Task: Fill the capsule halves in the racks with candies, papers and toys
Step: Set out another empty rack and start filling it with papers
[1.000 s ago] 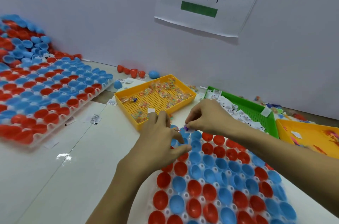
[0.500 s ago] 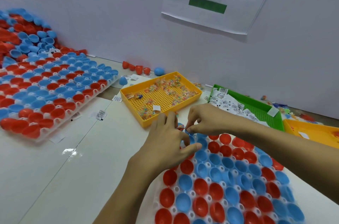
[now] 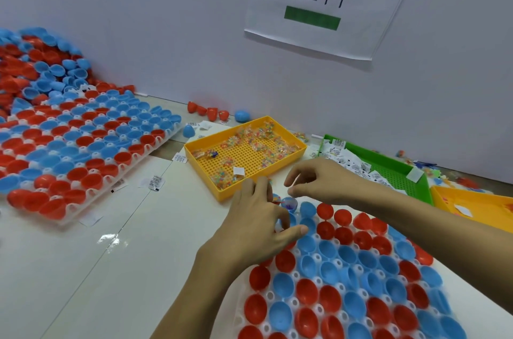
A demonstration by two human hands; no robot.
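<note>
- near rack of red and blue capsule halves sits closest
- left hand over its far corner, pinching small candies (I think)
- right hand hovers there, fingers loosely curled, holding nothing visible
- yellow candy tray and green paper tray behind

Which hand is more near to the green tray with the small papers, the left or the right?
Right. The right hand hovers just left of the green tray, its forearm crossing in front of it. The left hand is farther left, over the near capsule rack.
</note>
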